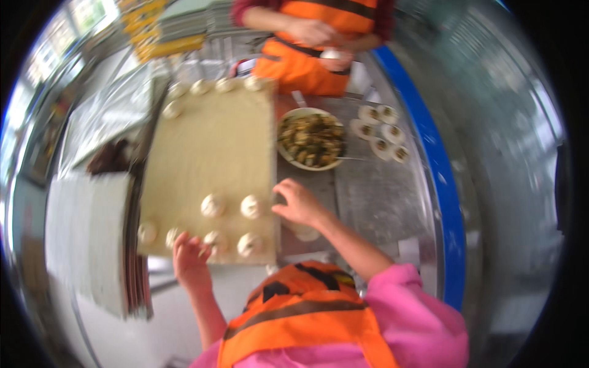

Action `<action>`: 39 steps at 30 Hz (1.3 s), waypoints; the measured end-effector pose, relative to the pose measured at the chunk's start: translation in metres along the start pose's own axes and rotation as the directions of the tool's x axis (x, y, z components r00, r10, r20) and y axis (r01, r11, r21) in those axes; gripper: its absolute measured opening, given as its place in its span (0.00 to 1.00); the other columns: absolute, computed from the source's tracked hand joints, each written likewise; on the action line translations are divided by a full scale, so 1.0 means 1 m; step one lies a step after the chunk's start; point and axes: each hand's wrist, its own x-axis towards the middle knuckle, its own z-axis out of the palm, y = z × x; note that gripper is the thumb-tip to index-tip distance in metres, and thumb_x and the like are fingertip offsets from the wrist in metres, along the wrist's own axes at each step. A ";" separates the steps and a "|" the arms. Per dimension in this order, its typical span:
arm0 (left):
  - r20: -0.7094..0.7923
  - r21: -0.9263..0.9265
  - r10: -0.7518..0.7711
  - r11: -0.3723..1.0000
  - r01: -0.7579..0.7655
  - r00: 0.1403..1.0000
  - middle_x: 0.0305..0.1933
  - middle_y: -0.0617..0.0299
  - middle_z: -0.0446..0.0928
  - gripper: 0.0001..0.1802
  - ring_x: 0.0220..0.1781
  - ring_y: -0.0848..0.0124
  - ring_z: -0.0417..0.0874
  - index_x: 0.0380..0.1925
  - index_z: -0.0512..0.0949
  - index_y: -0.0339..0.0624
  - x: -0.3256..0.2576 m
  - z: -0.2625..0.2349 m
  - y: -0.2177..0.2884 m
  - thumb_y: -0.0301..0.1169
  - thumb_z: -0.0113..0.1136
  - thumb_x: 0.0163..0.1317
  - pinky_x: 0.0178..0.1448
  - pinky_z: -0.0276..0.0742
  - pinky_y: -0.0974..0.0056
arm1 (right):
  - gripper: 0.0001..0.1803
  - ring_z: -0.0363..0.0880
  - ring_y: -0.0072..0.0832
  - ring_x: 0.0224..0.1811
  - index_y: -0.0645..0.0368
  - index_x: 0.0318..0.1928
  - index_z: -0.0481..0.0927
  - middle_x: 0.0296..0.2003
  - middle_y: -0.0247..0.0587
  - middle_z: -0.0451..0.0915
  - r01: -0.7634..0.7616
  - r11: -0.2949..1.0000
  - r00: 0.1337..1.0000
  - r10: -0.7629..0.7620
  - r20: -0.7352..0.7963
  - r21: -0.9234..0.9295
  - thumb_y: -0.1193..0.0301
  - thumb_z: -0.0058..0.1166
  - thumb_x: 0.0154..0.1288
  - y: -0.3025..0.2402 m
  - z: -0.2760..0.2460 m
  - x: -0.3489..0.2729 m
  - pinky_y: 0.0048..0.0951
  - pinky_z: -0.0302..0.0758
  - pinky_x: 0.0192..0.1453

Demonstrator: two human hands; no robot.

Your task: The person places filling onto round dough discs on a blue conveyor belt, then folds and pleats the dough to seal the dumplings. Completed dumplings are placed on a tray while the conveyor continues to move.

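Observation:
Along the near edge of a cloth-lined tray [208, 147] sit several pale, round filled buns, including a bun [248, 245] near the corner. My left hand [191, 264] is over this edge, its slightly blurred fingers bent and apart beside a bun [172, 237]; I see nothing held in it. At the tray's right edge, my right hand [297, 203] has its thumb and fingers curved and apart, with nothing between them. A bun [251, 207] lies just left of its fingertips. Pale flat dough rounds [302, 232] show partly beneath my right forearm.
Right of the tray stands a bowl of chopped filling [311, 140] with utensils. Several dough rounds topped with filling [380, 134] lie on the metal table [374, 190]. Across from me, a co-worker's hand [337, 61] holds pale dough. Stacked boards [89, 239] stand at left.

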 end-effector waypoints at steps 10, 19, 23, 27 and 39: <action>0.311 0.056 -0.042 0.998 0.026 0.949 0.31 0.57 0.73 0.13 0.32 0.70 0.72 0.41 0.70 0.38 -0.004 0.104 -0.045 0.31 0.47 0.56 0.33 0.69 0.66 | 0.14 0.74 0.23 0.32 0.60 0.34 0.75 0.32 0.33 0.76 -0.578 0.541 0.643 0.763 -0.068 0.611 0.64 0.57 0.50 0.135 -0.094 -0.159 0.26 0.70 0.35; 0.305 0.212 -0.101 0.977 0.036 0.947 0.32 0.60 0.73 0.14 0.31 0.69 0.75 0.40 0.69 0.39 -0.038 0.179 -0.120 0.34 0.47 0.56 0.35 0.73 0.67 | 0.12 0.70 0.22 0.31 0.54 0.36 0.74 0.29 0.29 0.72 -0.314 0.230 0.381 0.919 -0.100 0.921 0.64 0.55 0.51 0.294 -0.203 -0.189 0.28 0.69 0.34; 0.268 0.153 -0.122 0.985 0.083 0.956 0.32 0.55 0.74 0.14 0.31 0.66 0.76 0.40 0.70 0.37 -0.059 0.220 -0.162 0.31 0.50 0.55 0.35 0.74 0.63 | 0.13 0.69 0.23 0.32 0.56 0.35 0.73 0.31 0.32 0.70 -0.229 0.172 0.280 0.954 -0.105 0.958 0.64 0.56 0.50 0.381 -0.234 -0.167 0.30 0.70 0.35; 0.232 0.271 -0.187 0.955 0.121 0.955 0.31 0.56 0.74 0.13 0.31 0.65 0.77 0.39 0.70 0.36 -0.079 0.257 -0.197 0.31 0.50 0.54 0.35 0.75 0.63 | 0.09 0.66 0.21 0.23 0.54 0.28 0.72 0.22 0.30 0.69 -0.062 0.030 0.207 0.978 -0.016 0.998 0.67 0.57 0.48 0.434 -0.238 -0.142 0.29 0.67 0.30; 0.180 0.309 -0.245 0.934 0.181 0.953 0.31 0.56 0.75 0.13 0.32 0.66 0.77 0.38 0.71 0.36 -0.087 0.304 -0.235 0.31 0.49 0.54 0.35 0.76 0.63 | 0.13 0.75 0.28 0.25 0.63 0.22 0.76 0.22 0.40 0.77 -0.331 0.668 0.400 0.739 -0.541 0.667 0.71 0.63 0.33 0.453 -0.224 -0.107 0.28 0.70 0.31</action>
